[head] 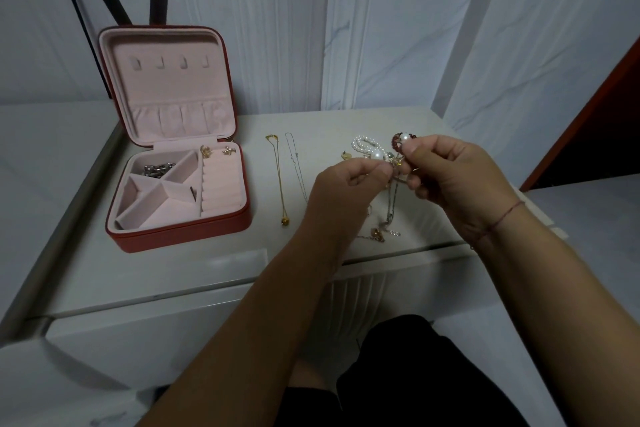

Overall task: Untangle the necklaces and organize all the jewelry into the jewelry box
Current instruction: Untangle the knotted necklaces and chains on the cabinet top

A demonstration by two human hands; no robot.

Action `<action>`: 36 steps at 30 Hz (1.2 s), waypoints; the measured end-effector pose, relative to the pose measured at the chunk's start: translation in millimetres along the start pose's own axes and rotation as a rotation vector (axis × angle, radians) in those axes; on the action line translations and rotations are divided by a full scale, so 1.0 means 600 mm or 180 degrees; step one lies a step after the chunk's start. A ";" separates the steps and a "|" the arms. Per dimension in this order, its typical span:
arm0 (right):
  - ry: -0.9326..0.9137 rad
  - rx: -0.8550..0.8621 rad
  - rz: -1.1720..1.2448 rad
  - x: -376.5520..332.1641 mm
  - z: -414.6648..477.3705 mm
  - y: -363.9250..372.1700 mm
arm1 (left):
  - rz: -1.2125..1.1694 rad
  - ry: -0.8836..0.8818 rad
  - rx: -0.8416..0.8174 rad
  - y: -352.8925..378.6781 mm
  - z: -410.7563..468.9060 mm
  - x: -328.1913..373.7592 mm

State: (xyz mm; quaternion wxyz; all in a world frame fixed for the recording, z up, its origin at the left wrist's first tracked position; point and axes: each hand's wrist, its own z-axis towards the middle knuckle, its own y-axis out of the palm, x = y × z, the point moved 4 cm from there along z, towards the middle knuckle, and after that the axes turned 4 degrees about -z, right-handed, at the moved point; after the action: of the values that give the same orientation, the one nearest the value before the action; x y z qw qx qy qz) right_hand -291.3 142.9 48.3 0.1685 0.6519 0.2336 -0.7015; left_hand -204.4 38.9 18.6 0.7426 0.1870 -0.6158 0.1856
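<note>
- The jewelry box [180, 236] stood open on the white table [173, 281], with its pink-lined lid upright.
- Inside the box, a chunky silver chain [156, 170] lay in the rear-left compartment. Two gold earrings [206, 151] sat along the back edge, above the ring rolls.
- Just right of the box, a gold necklace [280, 180] lay stretched straight. A thin silver chain [296, 166] lay beside it, on the side away from the box.
- Well to the right of the box, both hands met on a tangled cluster [389, 163] of pearl strand [362, 146], red beads [396, 142] and a silver link chain [391, 208] that trailed down to the table.
- The left hand [346, 184] pinched the cluster between thumb and forefinger on the side nearer the box.
- The right hand [450, 180], fingers curled, pinched the far side, with a large pearl at its fingertips.
- Which strand each pinch caught was probably the silver one, but the knot was too small to tell.
</note>
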 end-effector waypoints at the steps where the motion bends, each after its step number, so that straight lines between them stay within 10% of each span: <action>1: 0.0004 -0.0002 -0.0014 0.002 0.000 0.000 | -0.0022 -0.0004 0.0008 0.000 0.000 0.000; 8: -0.0085 0.0145 0.0081 0.010 -0.004 -0.001 | -0.0069 -0.0089 0.0095 -0.002 0.002 -0.001; 23: -0.1769 0.0274 -0.2693 -0.019 -0.012 0.024 | 0.1034 0.0647 0.0352 -0.014 0.000 0.009; 29: -0.1332 0.0233 -0.2216 -0.005 0.001 0.030 | 0.0973 0.0643 0.0459 -0.021 0.006 0.009; 36: 0.0140 -0.0387 0.0177 0.023 -0.002 0.044 | 0.0188 0.0074 0.0295 -0.020 0.006 0.003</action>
State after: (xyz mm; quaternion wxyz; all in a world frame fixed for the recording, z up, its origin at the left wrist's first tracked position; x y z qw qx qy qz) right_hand -277.2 122.8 31.5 0.2220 0.6620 0.2612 -0.6665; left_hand -200.8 26.8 20.2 0.7344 0.2007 -0.6032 0.2379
